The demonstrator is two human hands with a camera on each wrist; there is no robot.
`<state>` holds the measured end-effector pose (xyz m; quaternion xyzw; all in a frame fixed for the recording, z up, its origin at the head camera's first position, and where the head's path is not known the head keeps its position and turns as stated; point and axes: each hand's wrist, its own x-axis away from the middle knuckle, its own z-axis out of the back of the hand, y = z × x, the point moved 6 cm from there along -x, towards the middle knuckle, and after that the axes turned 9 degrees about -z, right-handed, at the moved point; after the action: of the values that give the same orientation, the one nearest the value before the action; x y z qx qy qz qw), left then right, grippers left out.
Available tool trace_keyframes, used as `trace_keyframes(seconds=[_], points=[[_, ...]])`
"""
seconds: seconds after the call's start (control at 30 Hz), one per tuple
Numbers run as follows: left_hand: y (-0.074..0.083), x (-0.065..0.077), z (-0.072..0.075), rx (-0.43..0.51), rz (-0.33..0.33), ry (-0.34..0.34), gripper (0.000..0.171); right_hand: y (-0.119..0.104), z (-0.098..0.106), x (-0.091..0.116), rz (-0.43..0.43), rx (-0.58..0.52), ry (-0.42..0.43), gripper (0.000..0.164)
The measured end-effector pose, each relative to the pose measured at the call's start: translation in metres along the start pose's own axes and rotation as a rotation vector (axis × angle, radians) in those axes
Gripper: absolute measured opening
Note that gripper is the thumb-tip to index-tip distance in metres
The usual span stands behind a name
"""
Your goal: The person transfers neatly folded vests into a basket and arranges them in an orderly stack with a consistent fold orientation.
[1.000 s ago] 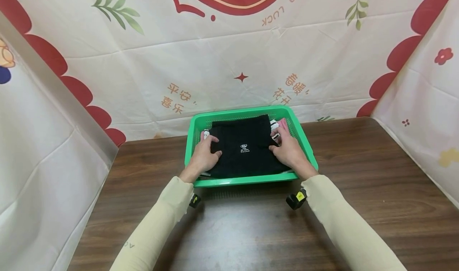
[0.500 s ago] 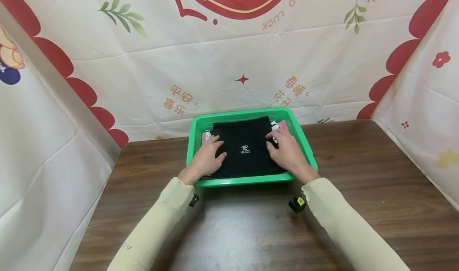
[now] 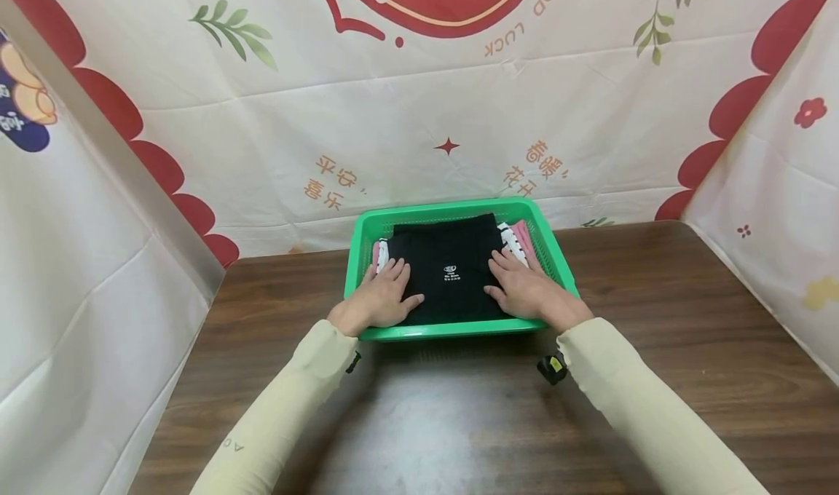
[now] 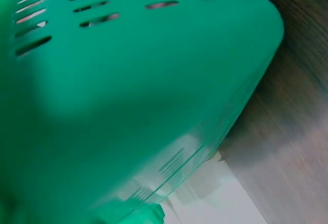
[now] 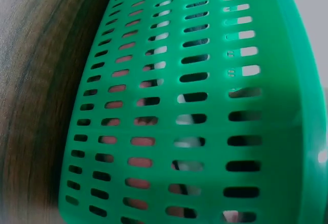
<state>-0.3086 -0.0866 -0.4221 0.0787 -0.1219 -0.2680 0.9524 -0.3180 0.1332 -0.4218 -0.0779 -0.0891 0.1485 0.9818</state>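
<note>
A folded black piece of clothing [image 3: 452,244] with a small white print lies on top inside a green plastic basket [image 3: 452,330]. My left hand [image 3: 376,298] rests on its left side with the fingers extended. On the opposite side my right hand [image 3: 526,290] lies with its fingers spread over the black cloth's edge. Pink cloth [image 3: 528,242] and white cloth with black marks [image 3: 511,239] show beneath, at both sides. The left wrist view has the basket's slotted wall [image 4: 154,70] up close. Through the slots of the basket wall [image 5: 274,131] in the right wrist view, pink, white and black patches appear.
The basket stands on a dark wood-grain table [image 3: 655,320], close to its back edge. Behind it hangs a white printed cloth backdrop [image 3: 393,116], with similar cloth at both sides. A black wrist device [image 3: 553,368] sits below the right sleeve.
Both hands have gone from bent fingers at the side edges of the black cloth to lying flatter on it. The cloth and basket stay in place; the head view has shifted slightly.
</note>
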Motion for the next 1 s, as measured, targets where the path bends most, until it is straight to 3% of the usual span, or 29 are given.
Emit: trace_keyframes(seconds=[0.67, 0.87, 1.0], points=[[-0.003, -0.006, -0.004, 0.030, 0.007, 0.011, 0.073, 0.009, -0.007, -0.006, -0.018, -0.026, -0.007, 0.061], [-0.005, -0.005, -0.003, 0.085, 0.004, 0.074, 0.067, 0.010, -0.005, -0.005, 0.013, -0.067, 0.024, 0.057], [-0.005, -0.002, 0.003, 0.129, -0.025, 0.151, 0.060, 0.012, 0.000, 0.000, 0.053, -0.112, 0.059, 0.056]])
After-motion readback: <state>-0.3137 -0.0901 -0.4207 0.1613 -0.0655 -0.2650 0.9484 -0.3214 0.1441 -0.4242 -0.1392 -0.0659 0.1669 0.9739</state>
